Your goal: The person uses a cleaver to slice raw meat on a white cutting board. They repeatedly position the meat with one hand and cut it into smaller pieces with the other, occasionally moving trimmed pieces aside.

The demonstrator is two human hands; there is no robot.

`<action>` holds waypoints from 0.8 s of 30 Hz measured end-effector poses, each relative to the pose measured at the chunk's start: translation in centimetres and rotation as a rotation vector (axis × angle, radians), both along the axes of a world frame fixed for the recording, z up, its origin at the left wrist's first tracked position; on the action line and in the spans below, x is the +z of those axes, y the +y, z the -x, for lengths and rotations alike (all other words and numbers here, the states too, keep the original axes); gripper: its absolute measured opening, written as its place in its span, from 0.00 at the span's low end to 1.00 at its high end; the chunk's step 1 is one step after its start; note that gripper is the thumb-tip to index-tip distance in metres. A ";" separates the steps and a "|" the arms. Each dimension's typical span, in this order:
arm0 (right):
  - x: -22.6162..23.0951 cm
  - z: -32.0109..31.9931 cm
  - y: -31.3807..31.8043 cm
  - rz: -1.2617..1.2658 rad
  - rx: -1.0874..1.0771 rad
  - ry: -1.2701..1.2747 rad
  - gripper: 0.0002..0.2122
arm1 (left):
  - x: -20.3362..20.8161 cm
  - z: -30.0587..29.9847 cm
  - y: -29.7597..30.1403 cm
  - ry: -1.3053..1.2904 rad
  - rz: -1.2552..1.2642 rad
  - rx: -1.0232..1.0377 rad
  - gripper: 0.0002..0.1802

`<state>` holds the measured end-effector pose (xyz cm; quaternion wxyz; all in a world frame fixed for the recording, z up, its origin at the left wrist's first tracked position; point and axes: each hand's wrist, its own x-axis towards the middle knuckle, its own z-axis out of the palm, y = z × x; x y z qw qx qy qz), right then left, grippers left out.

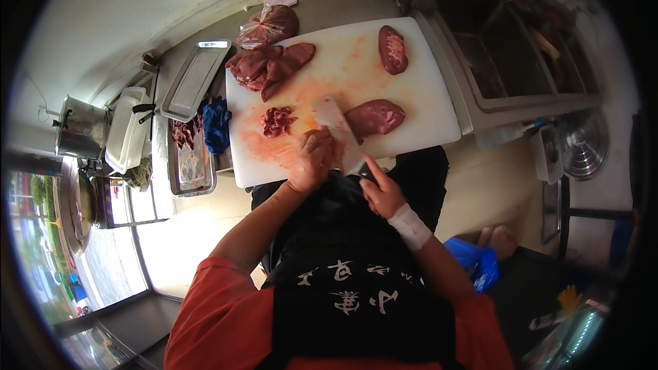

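A white cutting board [425, 106], smeared red, lies on the counter in front of me. My right hand [381, 192] grips the handle of a broad cleaver [337, 131], whose blade lies flat over the board's near edge. My left hand [312, 159] rests fingers-down on the board beside the blade, apparently pressing on meat that is hidden under it. A small pile of cut dark red meat [277, 120] sits just left of the blade. A whole liver-like piece [375, 117] lies right of it. Another piece [392, 48] lies at the far right, and larger slabs [269, 66] at the far left.
A plastic bag of meat [269, 26] sits behind the board. Left of the board are a blue cloth [216, 125], a metal tray with scraps [188, 157], an upturned steel tray [193, 81] and a white basket [127, 128]. A steel sink [507, 48] lies to the right.
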<state>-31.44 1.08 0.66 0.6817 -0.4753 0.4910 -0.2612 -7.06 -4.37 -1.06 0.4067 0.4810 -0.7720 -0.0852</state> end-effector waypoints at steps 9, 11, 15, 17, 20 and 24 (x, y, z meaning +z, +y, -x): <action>-1.1 -3.5 -2.2 -0.005 0.007 -0.047 0.32 | -0.6 -1.9 -0.6 -0.091 -0.021 0.241 0.12; -0.3 -1.0 -1.7 -0.072 -0.081 -0.103 0.31 | -0.4 -2.7 -0.6 -0.145 -0.029 0.211 0.13; 0.7 5.0 -0.9 -0.054 -0.311 -0.072 0.32 | 0.3 -2.8 -1.1 -0.266 -0.124 0.245 0.15; 0.7 7.5 -0.1 0.021 -0.417 -0.039 0.30 | 0.9 -1.9 -2.3 -0.216 -0.121 0.172 0.17; 0.3 9.8 0.6 0.067 -0.503 0.014 0.31 | 1.8 1.1 -6.2 -0.105 -0.201 0.013 0.21; -0.7 10.1 1.3 0.069 -0.522 -0.018 0.32 | 2.5 7.3 -11.2 -0.103 -0.264 -0.241 0.29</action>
